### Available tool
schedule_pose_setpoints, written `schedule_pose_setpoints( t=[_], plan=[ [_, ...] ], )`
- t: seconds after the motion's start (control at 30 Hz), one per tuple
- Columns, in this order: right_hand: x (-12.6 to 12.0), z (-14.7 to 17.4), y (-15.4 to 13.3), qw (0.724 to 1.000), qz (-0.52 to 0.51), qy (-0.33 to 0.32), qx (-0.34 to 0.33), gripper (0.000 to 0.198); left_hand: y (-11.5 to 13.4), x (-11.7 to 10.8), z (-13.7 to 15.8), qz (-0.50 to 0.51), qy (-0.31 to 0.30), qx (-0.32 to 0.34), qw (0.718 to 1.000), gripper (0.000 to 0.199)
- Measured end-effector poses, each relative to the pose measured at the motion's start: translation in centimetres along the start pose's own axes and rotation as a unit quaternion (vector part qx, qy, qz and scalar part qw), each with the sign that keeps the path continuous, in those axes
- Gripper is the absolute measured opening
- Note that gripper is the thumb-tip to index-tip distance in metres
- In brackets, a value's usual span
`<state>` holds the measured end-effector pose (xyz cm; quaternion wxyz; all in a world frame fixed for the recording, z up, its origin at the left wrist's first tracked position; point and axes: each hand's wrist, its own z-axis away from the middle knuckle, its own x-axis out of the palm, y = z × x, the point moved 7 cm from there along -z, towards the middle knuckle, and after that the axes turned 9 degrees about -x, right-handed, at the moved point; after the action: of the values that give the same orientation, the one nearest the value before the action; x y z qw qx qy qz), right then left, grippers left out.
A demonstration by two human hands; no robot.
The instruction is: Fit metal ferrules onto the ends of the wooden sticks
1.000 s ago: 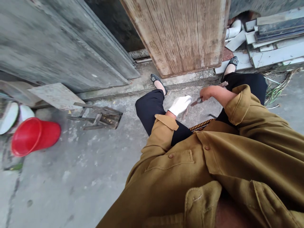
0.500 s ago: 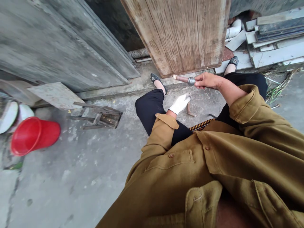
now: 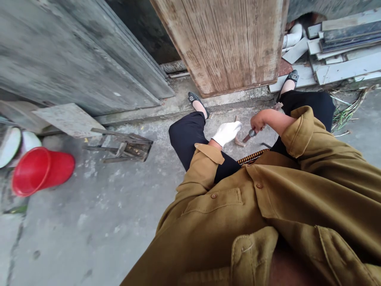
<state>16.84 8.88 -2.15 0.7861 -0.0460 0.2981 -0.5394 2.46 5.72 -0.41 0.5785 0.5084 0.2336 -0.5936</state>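
My left hand (image 3: 228, 133), in a white glove, is closed around a brown, bent stick-like piece (image 3: 239, 142) low over the concrete. Short ends of that piece show above and below the glove; its middle is hidden. Bare and closed, my right hand (image 3: 258, 120) grips a brown stick wound with grey wire (image 3: 252, 133). The wire-wound part is just below my fingers, and the stick's lower end points down at the bent piece, beside my left hand. I cannot tell whether the two pieces touch.
A wooden door panel (image 3: 226, 47) stands before my feet at a concrete step. On the left are a small wooden stool (image 3: 127, 147) lying on its side and a red bucket (image 3: 59, 167). Stacked boards (image 3: 348, 59) and dry stalks (image 3: 348, 107) lie on the right.
My right hand has turned and come down with the wire-wound stick, whose lower end now points at the bent piece. My left hand has stayed almost in place.
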Motion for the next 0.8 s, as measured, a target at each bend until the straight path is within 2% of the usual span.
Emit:
schedule_pose_setpoints(
  t=[0.07, 0.1, 0.17, 0.2, 0.27, 0.37, 0.43, 0.47, 0.53, 0.63, 0.73, 0.8],
  plan=[
    [1.2, 0.5, -1.5, 0.993, -0.071, -0.064, -0.064, 0.004, -0.7, -0.4, -0.1, 0.016, 0.013, -0.025, 0.999, 0.037],
    [1.1, 1.0, -2.1, 0.986, -0.109, -0.073, -0.105, 0.005, -1.1, -0.6, -0.2, 0.025, 0.019, -0.038, 0.999, 0.037],
    [-0.4, 2.4, -2.8, 0.965, -0.177, -0.038, -0.190, 0.004, -1.7, -0.6, -0.6, 0.039, 0.022, -0.057, 0.997, 0.036],
    [-1.6, 3.2, -2.7, 0.953, -0.204, 0.006, -0.223, 0.005, -1.9, -0.5, -0.9, 0.042, 0.021, -0.064, 0.997, 0.037],
    [-4.1, 4.7, -1.5, 0.935, -0.235, 0.118, -0.238, 0.011, -2.2, -0.3, -1.3, 0.042, 0.019, -0.070, 0.996, 0.039],
    [-7.0, 6.3, 0.7, 0.869, -0.313, 0.325, -0.204, 0.014, -2.1, 0.0, -1.7, 0.058, 0.022, -0.057, 0.996, 0.040],
    [-7.4, 6.4, 1.0, 0.827, -0.351, 0.402, -0.178, 0.017, -1.6, 0.4, -1.7, 0.066, 0.011, -0.032, 0.997, 0.038],
    [-7.3, 6.1, 0.9, 0.822, -0.354, 0.415, -0.164, 0.019, -1.3, 0.7, -1.6, 0.063, 0.000, -0.018, 0.998, 0.038],
    [-7.0, 5.0, 0.3, 0.845, -0.315, 0.415, -0.120, 0.022, -0.8, 1.3, -1.3, 0.042, -0.023, 0.003, 0.999, 0.037],
    [-6.6, 3.3, 0.1, 0.921, -0.134, 0.365, -0.024, 0.024, -0.4, 1.8, -1.0, -0.010, -0.027, 0.012, 1.000, 0.037],
    [-4.9, 1.4, 0.2, 0.971, 0.032, 0.236, 0.017, 0.022, -0.3, 1.8, -0.9, -0.054, -0.013, 0.014, 0.998, 0.037],
    [-2.6, 0.3, 0.1, 0.993, 0.034, 0.115, 0.001, 0.014, -0.2, 1.9, -0.8, -0.063, -0.013, 0.023, 0.998, 0.036]
  ],
)
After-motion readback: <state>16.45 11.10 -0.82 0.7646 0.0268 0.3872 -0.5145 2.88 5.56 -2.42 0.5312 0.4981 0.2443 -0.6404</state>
